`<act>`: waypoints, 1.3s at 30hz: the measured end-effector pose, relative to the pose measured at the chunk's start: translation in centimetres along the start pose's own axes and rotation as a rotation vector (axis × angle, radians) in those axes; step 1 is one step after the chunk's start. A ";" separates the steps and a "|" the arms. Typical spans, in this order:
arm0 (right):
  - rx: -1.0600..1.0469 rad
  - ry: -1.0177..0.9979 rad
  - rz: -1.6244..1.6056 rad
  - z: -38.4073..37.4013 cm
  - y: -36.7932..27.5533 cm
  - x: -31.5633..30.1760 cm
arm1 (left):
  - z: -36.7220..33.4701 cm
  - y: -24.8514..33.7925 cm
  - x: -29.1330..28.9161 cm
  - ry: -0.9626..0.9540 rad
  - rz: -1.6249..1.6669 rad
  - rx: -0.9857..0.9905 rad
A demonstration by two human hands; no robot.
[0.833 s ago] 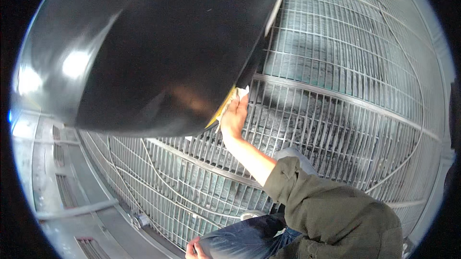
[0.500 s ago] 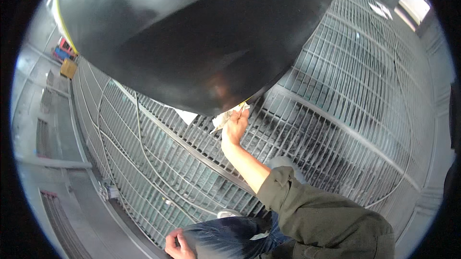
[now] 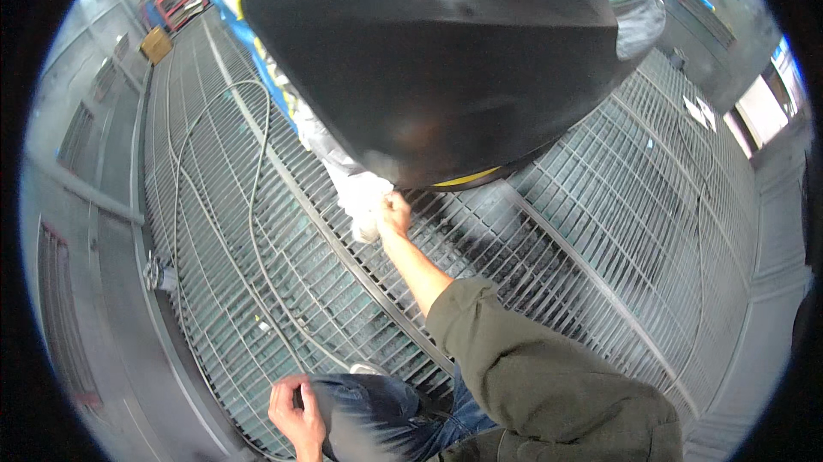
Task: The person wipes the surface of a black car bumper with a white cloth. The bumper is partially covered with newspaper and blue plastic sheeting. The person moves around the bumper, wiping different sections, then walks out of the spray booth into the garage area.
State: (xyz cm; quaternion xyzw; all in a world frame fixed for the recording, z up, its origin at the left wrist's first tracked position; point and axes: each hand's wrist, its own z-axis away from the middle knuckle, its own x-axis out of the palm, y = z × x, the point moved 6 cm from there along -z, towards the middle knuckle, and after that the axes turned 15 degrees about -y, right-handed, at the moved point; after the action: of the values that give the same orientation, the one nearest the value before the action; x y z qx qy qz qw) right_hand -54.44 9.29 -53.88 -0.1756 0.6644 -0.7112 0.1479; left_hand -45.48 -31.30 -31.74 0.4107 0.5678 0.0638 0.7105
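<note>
Head view: right hand (image 3: 394, 216) has its fingers curled round a crumpled white cloth (image 3: 363, 198) at 7 o'clock on the smooth black curved panel (image 3: 437, 76); left hand (image 3: 297, 413), loosely cupped, looks empty. I'd keep pressure light and even.

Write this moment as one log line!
right hand: gripping white material by black panel | left hand: beside knee | floor: metal grating | upper left: cardboard box
</note>
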 end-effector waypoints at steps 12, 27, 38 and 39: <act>-0.817 -0.316 0.539 9.2 -25.7 -19.2 | 4.6 -1.5 -3.9 0.110 -0.003 0.053; -1.808 -1.266 2.548 1.2 -14.2 1.4 | 6.1 -0.7 -3.7 0.150 0.127 0.113; -1.712 -1.015 2.861 -0.7 -9.1 9.6 | 6.4 -0.7 -4.6 0.140 0.293 0.139; -1.356 -1.333 3.165 -0.2 -9.0 8.8 | 6.2 -0.8 -4.7 0.140 0.282 0.124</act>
State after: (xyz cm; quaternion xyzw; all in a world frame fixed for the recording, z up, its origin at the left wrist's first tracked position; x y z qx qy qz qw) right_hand -62.19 6.25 -44.49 -0.2965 -0.1641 -0.6112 -0.7152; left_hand -42.06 -37.60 -28.57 0.5240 0.5555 0.1562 0.6264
